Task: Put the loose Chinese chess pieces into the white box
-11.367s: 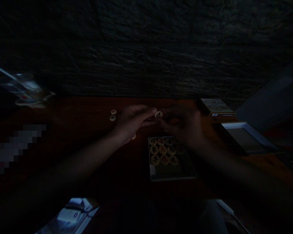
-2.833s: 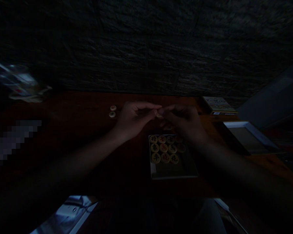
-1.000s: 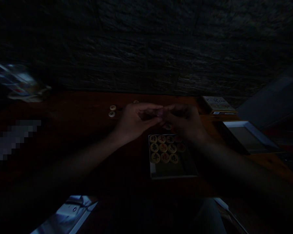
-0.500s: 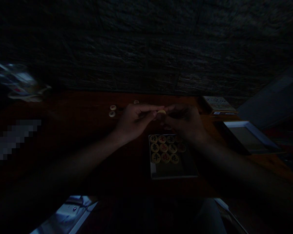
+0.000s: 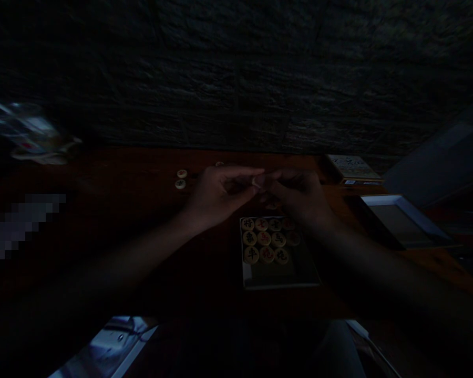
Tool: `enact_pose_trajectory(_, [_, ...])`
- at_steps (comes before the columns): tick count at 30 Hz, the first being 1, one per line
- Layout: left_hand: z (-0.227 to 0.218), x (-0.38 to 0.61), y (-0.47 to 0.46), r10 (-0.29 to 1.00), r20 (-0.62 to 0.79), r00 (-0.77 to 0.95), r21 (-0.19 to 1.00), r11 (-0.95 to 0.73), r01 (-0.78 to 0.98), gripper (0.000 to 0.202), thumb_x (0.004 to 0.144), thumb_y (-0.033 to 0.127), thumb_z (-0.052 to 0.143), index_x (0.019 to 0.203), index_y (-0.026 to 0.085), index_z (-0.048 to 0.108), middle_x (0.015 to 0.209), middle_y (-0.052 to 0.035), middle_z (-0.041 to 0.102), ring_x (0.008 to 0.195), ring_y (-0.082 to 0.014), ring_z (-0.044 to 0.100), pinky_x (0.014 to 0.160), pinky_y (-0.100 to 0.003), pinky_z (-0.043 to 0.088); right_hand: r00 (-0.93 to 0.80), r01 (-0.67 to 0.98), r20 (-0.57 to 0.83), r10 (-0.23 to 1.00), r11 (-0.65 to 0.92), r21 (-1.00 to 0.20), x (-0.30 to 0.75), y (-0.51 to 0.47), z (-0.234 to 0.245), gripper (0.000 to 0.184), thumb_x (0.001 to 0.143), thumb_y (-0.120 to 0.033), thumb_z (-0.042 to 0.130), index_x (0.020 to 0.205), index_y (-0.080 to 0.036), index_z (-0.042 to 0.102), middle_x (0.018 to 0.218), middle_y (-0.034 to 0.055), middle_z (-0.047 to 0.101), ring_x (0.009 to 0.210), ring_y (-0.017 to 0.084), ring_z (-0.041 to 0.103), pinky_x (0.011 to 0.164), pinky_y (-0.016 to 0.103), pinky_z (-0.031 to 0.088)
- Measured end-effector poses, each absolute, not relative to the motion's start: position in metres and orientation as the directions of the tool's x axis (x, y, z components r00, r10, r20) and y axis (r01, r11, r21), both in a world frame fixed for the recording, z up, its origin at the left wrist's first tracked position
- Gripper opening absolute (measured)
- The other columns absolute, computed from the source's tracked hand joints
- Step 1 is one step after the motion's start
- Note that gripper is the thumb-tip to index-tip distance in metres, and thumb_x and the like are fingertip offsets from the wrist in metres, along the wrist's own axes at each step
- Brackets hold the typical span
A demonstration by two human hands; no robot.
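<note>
The scene is very dim. My left hand [image 5: 216, 194] and my right hand [image 5: 295, 197] meet above a dark wooden table [image 5: 134, 205], fingers pinched together on one round pale game piece [image 5: 257, 181] held between them. Just below the hands lies a shallow box tray [image 5: 299, 275] with several round wooden pieces [image 5: 265, 239] bearing black or red characters, set in rows at its far end. Two loose pieces [image 5: 181, 178] lie on the table left of my left hand, and a third one [image 5: 219, 164] shows behind it.
A dark stone wall [image 5: 236, 79] rises behind the table. A printed box [image 5: 352, 169] and an open white-rimmed box lid [image 5: 402, 220] lie at the right. Clear plastic packaging [image 5: 31, 136] sits far left. A pale object [image 5: 110, 346] lies by the near edge.
Both hands have stayed together above the tray, turning the held piece between the fingertips; half a second ago its pale face showed more plainly. Nothing else has moved.
</note>
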State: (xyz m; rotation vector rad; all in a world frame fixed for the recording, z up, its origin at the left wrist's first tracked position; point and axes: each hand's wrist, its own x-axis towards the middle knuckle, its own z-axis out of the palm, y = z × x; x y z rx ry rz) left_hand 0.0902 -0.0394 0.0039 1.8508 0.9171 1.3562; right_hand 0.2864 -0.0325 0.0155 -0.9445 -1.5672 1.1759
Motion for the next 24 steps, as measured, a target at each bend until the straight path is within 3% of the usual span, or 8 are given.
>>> enact_pose_trajectory(6, [0.008,0.091,-0.04,0.827,0.517,0.221,0.828,-0.549,0.118,0.029,0.086,0.024,0.084,0.114,0.019,0.085,0.11,-0.0094,0.084,0.1,-0.022,0.081,0.09,-0.031,0.064,-0.25,0.041,0.226,0.942,0.243,-0.969,0.286,-0.032,0.015,0.042,0.079,-0.06,0.089,0.081,-0.019,0.083,0.07,0.0037,0.076,0.057,0.013,0.068,0.051,0.021,0.054])
enact_pose_trajectory(10, [0.021,0.093,-0.049,0.924,0.363,0.124,0.914,-0.379,0.144,0.02,0.09,0.027,0.079,0.108,0.021,0.086,0.107,-0.0083,0.085,0.096,-0.0219,0.081,0.081,-0.029,0.066,-0.286,-0.046,0.269,0.92,0.267,-0.963,0.285,-0.029,0.012,0.036,0.081,-0.054,0.089,0.093,-0.02,0.086,0.077,0.0037,0.08,0.06,0.013,0.07,0.054,0.022,0.058])
enact_pose_trajectory(15, [0.031,0.097,-0.054,0.975,0.22,0.017,0.965,-0.22,0.14,0.02,0.088,0.027,0.082,0.107,0.02,0.084,0.102,-0.0079,0.085,0.088,-0.0203,0.081,0.061,-0.022,0.06,-0.294,-0.076,0.274,0.916,0.263,-0.962,0.286,-0.03,0.013,0.039,0.074,-0.048,0.095,0.1,-0.02,0.085,0.079,0.0029,0.081,0.064,0.015,0.072,0.059,0.025,0.061])
enact_pose_trajectory(19, [0.031,0.097,-0.055,0.986,0.167,0.02,0.976,-0.168,0.137,0.016,0.088,0.025,0.082,0.103,0.019,0.082,0.101,-0.0083,0.085,0.087,-0.0202,0.081,0.056,-0.019,0.056,-0.295,-0.011,0.297,0.908,0.308,-0.951,0.287,-0.03,0.013,0.046,0.071,-0.045,0.098,0.105,-0.018,0.083,0.081,0.0047,0.082,0.063,0.016,0.072,0.058,0.027,0.061])
enact_pose_trajectory(24, [0.031,0.098,-0.056,0.987,0.155,0.044,0.983,-0.158,0.094,0.009,0.088,0.022,0.082,0.096,0.018,0.081,0.1,-0.0081,0.085,0.091,-0.0212,0.081,0.063,-0.021,0.06,-0.272,0.129,0.362,0.892,0.406,-0.905,0.29,-0.033,0.012,0.042,0.077,-0.05,0.093,0.103,-0.019,0.083,0.09,0.0069,0.084,0.071,0.019,0.076,0.059,0.027,0.06])
